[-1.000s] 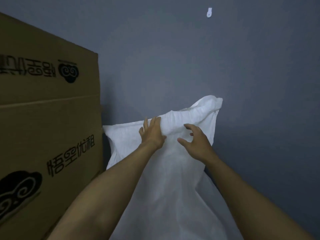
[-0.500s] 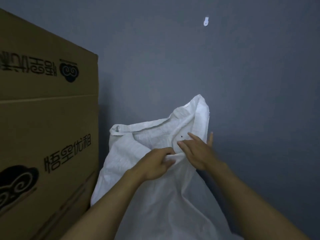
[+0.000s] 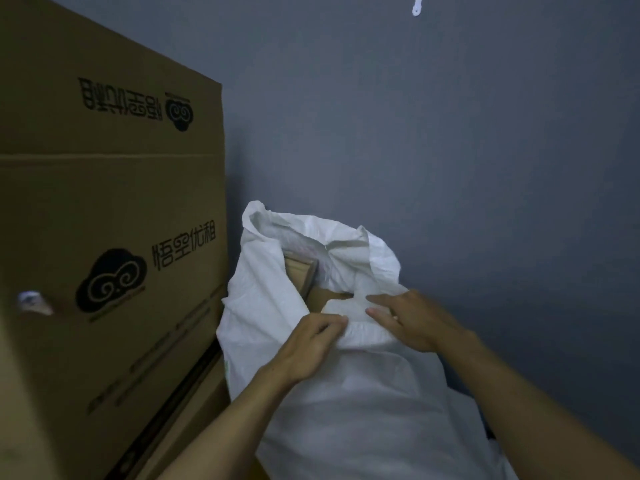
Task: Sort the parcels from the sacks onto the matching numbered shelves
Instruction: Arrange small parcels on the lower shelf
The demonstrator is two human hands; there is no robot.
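A white woven sack (image 3: 349, 403) stands against the grey wall, its mouth pulled open. Inside I see brown cardboard parcels (image 3: 301, 271), one upright at the left of the opening and a flatter one below it. My left hand (image 3: 308, 344) grips the near rim of the sack, fingers curled round the rolled fabric. My right hand (image 3: 412, 320) lies on the same rim just to the right, fingers stretched toward the opening; how far they grip the fabric is unclear.
Large stacked cardboard boxes (image 3: 114, 237) with black printed logos fill the left side, close against the sack. The grey wall (image 3: 450, 150) runs behind and to the right, with a small white hook (image 3: 417, 6) high up.
The sack's top has been pulled down and folded outward, so its mouth is open and the parcels inside show. Both hands moved lower along the rim.
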